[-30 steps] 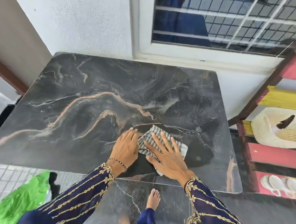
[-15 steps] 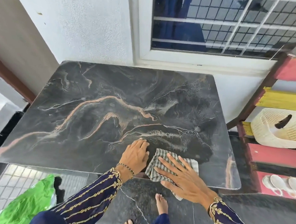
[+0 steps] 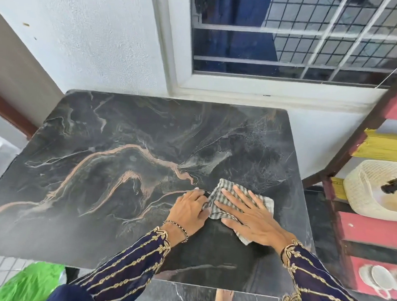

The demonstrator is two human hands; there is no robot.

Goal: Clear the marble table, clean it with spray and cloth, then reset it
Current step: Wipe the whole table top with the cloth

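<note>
**Daylit corner: white wall, barred window**

White textured wall [image 3: 95,37] right behind the counter [image 3: 94,213], and there's the window [image 3: 294,39], with a white frame and a metal grille over dark glass. Off to the right stands a rack [image 3: 375,231] of red and yellow boards, a cream basket [image 3: 366,192] on one, white cups [image 3: 381,279] lower down. Dark floor [image 3: 322,220] below. Brown trim [image 3: 5,111] far left, something green [image 3: 28,284] bottom left. Soft, even daylight.

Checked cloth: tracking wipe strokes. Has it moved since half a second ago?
Yes. The checked cloth slid away from the near edge of the marble table, toward the window, now beside the pink vein.
</note>
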